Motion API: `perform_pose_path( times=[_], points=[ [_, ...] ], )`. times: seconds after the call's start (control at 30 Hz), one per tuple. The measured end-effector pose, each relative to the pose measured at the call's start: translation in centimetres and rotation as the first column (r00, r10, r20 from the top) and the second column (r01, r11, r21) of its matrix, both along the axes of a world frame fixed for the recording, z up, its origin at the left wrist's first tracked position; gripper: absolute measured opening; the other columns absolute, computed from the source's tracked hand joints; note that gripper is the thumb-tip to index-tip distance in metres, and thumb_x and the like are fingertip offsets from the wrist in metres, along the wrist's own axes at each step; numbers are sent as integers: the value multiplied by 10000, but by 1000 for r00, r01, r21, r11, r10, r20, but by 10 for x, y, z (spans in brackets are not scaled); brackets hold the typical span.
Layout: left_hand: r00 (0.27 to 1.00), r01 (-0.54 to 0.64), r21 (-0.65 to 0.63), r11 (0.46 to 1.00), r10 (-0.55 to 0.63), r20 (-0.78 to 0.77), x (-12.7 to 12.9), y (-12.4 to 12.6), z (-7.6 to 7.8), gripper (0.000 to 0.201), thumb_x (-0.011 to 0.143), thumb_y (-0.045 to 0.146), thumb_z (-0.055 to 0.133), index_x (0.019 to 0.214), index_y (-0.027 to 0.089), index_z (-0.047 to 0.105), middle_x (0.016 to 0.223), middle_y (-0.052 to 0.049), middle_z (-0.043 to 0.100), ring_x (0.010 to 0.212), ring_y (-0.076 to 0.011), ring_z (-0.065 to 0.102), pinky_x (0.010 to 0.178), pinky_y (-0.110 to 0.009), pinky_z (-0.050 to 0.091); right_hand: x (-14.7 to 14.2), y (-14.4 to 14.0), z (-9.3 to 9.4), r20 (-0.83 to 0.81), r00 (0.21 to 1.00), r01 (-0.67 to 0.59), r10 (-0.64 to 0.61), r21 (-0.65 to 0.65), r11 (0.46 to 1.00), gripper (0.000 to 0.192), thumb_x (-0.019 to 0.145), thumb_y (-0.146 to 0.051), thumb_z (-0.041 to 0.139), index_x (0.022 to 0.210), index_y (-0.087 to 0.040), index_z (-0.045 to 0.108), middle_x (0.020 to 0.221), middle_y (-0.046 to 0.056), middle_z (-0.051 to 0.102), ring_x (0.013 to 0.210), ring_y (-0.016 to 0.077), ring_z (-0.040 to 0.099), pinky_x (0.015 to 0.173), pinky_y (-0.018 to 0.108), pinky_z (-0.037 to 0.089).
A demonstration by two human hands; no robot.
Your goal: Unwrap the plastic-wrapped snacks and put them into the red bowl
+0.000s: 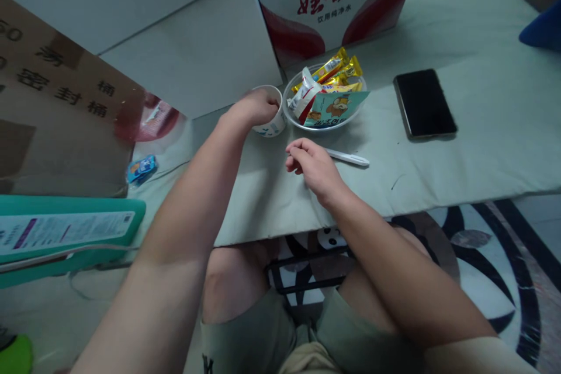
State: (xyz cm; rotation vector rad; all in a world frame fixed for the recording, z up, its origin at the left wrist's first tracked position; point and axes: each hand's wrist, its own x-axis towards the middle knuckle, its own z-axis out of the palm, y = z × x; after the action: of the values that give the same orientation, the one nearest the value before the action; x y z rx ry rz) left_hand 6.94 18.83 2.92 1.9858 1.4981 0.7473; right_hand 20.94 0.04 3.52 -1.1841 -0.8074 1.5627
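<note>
My left hand (262, 106) reaches over the rim of a white paper cup (272, 126), fingers bent down inside it. Its fingertips are hidden, so I cannot tell what they hold. My right hand (312, 165) hovers low over the cloth in front of the cup, fingers loosely curled in, with nothing visible between them. Just behind it lies a white pen-like stick (350, 157), whose near end the hand covers. Beside the cup stands a clear plastic bowl (326, 127) of packaged snacks: yellow wrappers (333, 65), a red-and-white packet (305, 96) and a teal packet (335, 108).
A black phone (425, 103) lies to the right on the pale cloth (491, 146). White cartons (188, 41) and a printed water box (337, 3) stand behind. At left are a brown carton (56, 93), a small blue packet (141, 169) and a teal case (70, 234).
</note>
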Motion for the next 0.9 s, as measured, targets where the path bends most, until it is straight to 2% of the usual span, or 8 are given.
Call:
perform_pose_path(
  times=[0.07, 0.17, 0.23, 0.37, 0.53, 0.63, 0.77, 0.9],
  points=[
    [999, -51, 47, 998, 51, 10, -1, -22, 14, 149, 688, 63, 666, 643, 203, 692, 591, -6, 621, 741, -202, 625, 808, -298, 507, -1, -1, -1, -4, 1000, 17, -17, -5, 1000, 75, 820, -301, 554, 794, -232, 541, 625, -55, 577, 606, 123, 556, 658, 281, 427],
    [962, -200, 160, 967, 163, 218, -10, -70, 24, 83, 782, 169, 635, 744, 217, 691, 774, -24, 692, 843, -189, 654, 796, -269, 500, -3, -1, -6, 6, 1000, 24, -24, -3, 1000, 70, 825, -296, 554, 802, -232, 539, 621, -59, 577, 583, 115, 554, 629, 276, 420],
    [902, -304, 178, 936, 223, 369, -21, -103, 20, 90, 809, 174, 600, 773, 220, 668, 780, -5, 685, 808, -154, 640, 774, -248, 497, -3, -2, -10, 29, 999, 22, -22, 2, 1000, 78, 826, -301, 555, 802, -229, 542, 620, -58, 576, 575, 109, 554, 614, 271, 419],
    [790, -430, 37, 902, 357, 498, -42, -143, 4, 93, 808, 167, 579, 747, 212, 633, 646, 23, 596, 624, -111, 554, 624, -221, 442, -8, -5, -22, 126, 992, -22, 16, 45, 999, 94, 815, -312, 572, 848, -226, 555, 620, -60, 566, 549, 105, 546, 566, 259, 409],
    [839, -303, 14, 953, 260, 478, -69, -158, -1, 113, 811, 208, 604, 704, 196, 640, 576, 38, 520, 538, -98, 454, 536, -232, 360, -25, -15, -34, 441, 897, -127, 35, 180, 975, 216, 806, -358, 606, 969, -218, 609, 839, -11, 656, 483, 79, 503, 504, 265, 384],
    [833, -327, -1, 945, 289, 472, -90, -165, 1, 119, 809, 225, 600, 703, 186, 638, 536, 55, 458, 492, -87, 381, 498, -240, 302, -38, -21, -38, 614, 788, -247, 51, 240, 939, 220, 818, -367, 592, 958, -200, 628, 917, 33, 686, 497, 84, 496, 528, 280, 387],
    [739, -451, 13, 893, 365, 566, -121, -168, 6, 147, 803, 231, 585, 665, 186, 607, 512, 67, 377, 471, -79, 327, 479, -238, 271, -67, -20, -42, 725, 688, -326, 4, 304, 895, 184, 819, -331, 608, 940, -196, 643, 905, 42, 660, 521, 99, 500, 570, 294, 419],
    [563, -585, 31, 810, 378, 735, -156, -167, 13, 153, 786, 217, 582, 636, 192, 576, 503, 68, 340, 459, -77, 297, 450, -231, 243, -127, 2, -43, 728, 686, -419, -24, 421, 805, 160, 824, -227, 565, 958, -215, 650, 938, 49, 644, 594, 120, 542, 601, 287, 464]
  ],
)
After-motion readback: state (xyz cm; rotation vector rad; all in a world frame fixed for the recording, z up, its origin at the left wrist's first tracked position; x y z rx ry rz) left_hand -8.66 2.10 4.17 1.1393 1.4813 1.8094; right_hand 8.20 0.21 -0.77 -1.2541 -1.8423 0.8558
